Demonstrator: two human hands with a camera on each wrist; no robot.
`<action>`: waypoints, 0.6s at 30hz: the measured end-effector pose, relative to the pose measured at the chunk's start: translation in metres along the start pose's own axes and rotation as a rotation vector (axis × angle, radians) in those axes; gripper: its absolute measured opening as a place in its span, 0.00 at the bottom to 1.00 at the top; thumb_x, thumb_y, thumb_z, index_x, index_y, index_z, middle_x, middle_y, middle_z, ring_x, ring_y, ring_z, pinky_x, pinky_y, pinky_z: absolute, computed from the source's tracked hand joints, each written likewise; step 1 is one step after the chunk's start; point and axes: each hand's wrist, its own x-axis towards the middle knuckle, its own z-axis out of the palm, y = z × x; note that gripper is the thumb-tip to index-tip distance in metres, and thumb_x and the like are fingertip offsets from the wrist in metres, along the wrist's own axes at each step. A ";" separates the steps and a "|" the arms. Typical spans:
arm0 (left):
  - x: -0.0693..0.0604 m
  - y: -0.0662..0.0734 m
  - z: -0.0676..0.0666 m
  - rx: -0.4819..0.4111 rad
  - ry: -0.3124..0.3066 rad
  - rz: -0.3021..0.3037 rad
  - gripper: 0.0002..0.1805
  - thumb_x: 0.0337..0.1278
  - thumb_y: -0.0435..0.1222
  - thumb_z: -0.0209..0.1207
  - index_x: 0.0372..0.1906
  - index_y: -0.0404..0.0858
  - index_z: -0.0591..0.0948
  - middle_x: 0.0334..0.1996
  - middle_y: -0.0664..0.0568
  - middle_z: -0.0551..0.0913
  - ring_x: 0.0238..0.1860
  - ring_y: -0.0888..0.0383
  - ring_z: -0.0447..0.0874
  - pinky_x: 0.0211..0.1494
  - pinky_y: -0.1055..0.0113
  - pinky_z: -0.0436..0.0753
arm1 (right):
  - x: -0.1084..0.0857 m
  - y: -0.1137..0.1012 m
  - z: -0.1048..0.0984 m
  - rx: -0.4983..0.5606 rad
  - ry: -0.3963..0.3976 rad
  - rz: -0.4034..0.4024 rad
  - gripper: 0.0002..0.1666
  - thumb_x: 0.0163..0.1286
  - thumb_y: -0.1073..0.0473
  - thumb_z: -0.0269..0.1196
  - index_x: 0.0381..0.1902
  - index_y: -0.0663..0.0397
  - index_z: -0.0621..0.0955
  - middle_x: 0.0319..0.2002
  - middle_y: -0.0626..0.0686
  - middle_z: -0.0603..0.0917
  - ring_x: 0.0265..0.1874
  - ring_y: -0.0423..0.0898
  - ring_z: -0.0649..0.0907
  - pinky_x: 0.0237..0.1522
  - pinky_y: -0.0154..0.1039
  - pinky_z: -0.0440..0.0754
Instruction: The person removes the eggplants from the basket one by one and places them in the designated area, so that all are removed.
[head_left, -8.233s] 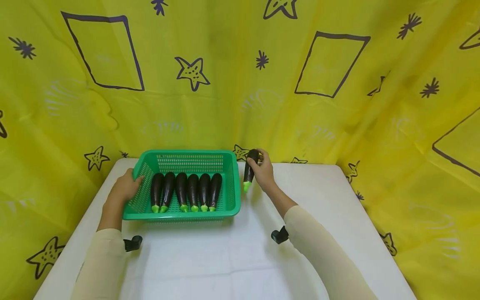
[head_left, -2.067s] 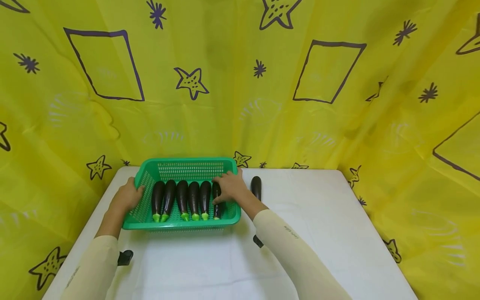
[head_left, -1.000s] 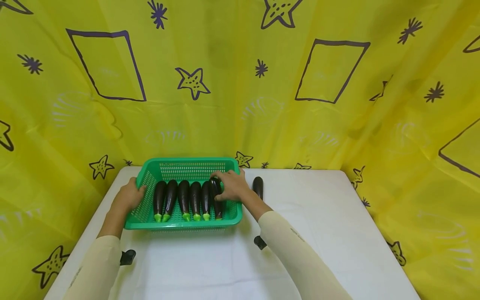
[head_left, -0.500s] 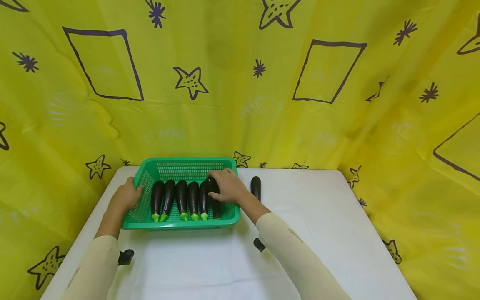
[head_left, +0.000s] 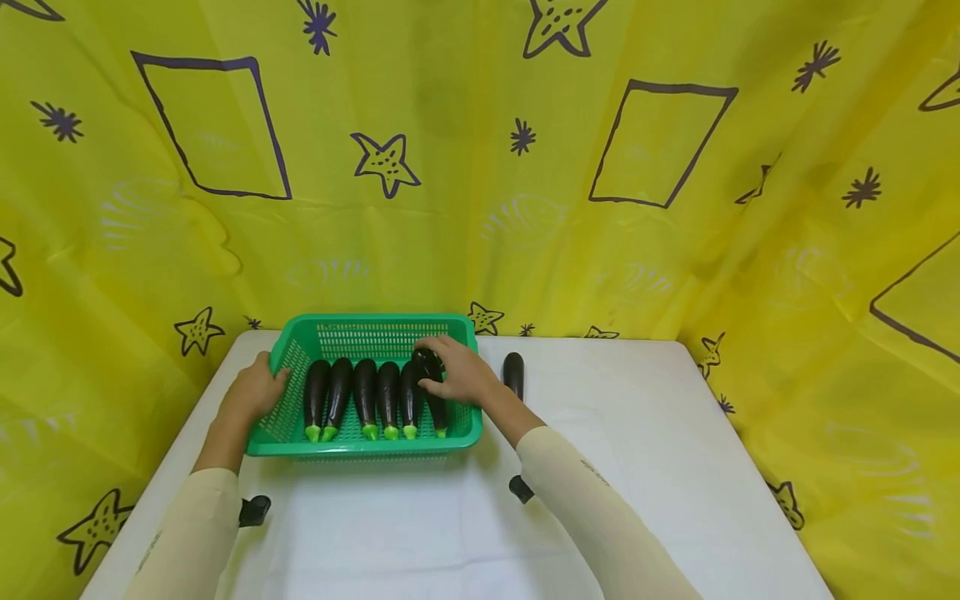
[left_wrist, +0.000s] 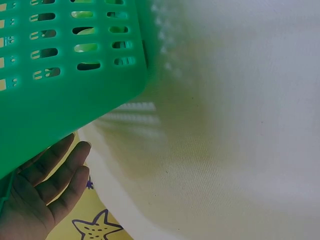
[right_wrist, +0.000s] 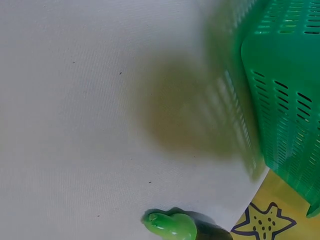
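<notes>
Right grip (head_left: 462,369) now inside basket (head_left: 367,449), holding eggplant (head_left: 437,408); left grip (head_left: 257,389) still holding basket.

Snug cream slvs (head_left: 611,517) w/ sm. dk lettering (head_left: 595,472), blk knobby pc (head_left: 255,511) beside each, hands (head_left: 467,372) bare.

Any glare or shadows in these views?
Head: small highlights on the eggplants in the basket. Left wrist: left hand looks dim; striped light on the table. Right wrist: broad, soft-edged shadow beside the basket, glint on the loose eggplant.
</notes>
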 end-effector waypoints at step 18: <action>0.001 -0.002 -0.002 -0.033 -0.026 -0.016 0.33 0.84 0.41 0.42 0.70 0.14 0.52 0.54 0.16 0.71 0.51 0.26 0.77 0.51 0.34 0.76 | 0.000 0.008 0.001 0.456 0.234 0.057 0.35 0.74 0.60 0.67 0.74 0.53 0.70 0.66 0.61 0.77 0.50 0.56 0.84 0.52 0.51 0.84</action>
